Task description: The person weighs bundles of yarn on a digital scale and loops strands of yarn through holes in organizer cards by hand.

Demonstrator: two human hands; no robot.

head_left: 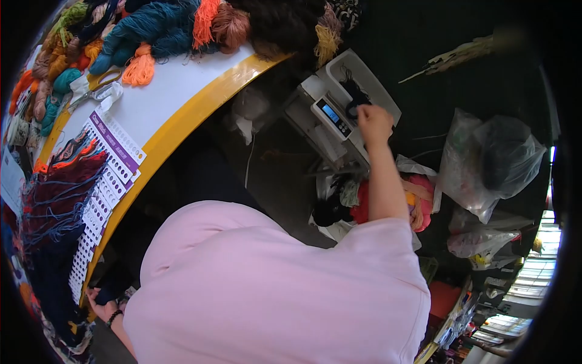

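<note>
My right hand is closed over the edge of a white plastic tray, its fingers on a small skein of dark yarn lying inside. Next to the tray, a digital scale's lit display faces up. My left hand, with a beaded bracelet at the wrist, is low by the table's yellow edge. Its fingers curl around a small dark bundle whose kind is hard to make out. Punched thread cards with purple headers lie near it, strung with maroon and blue threads.
Colored yarn skeins pile along the far side of the white table. Scissors lie among them. Below the scale is a bag of colored yarn. Clear plastic bags sit to the right.
</note>
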